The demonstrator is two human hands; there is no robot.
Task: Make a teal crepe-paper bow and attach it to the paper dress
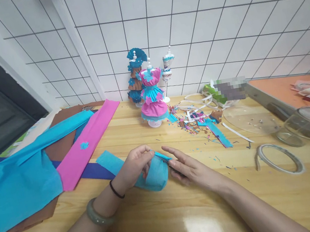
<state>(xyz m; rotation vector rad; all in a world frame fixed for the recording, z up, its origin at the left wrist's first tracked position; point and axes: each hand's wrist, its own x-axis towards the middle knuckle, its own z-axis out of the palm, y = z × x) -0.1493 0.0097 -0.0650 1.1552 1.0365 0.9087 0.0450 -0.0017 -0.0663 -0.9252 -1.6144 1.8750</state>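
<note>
Blue paper strip [157,177]: on the near side of the pink ruffled stand [155,108], its looped end almost straight in front.
Long axis: slants from a flat tail, left of the stand, toward that loop.
Left hand [139,163]: left-front of the stand, fingertips pinched on the loop's upper edge.
Right hand [186,167]: right-front, index finger extended, the rest curled round a dark tool [179,173], mostly hidden.
Nearer: left overlaps the strip; right meets its right edge.

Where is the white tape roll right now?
In the head view, the tape roll lies at right on the wooden table, in front of the clear container, right of the right hand.
</note>
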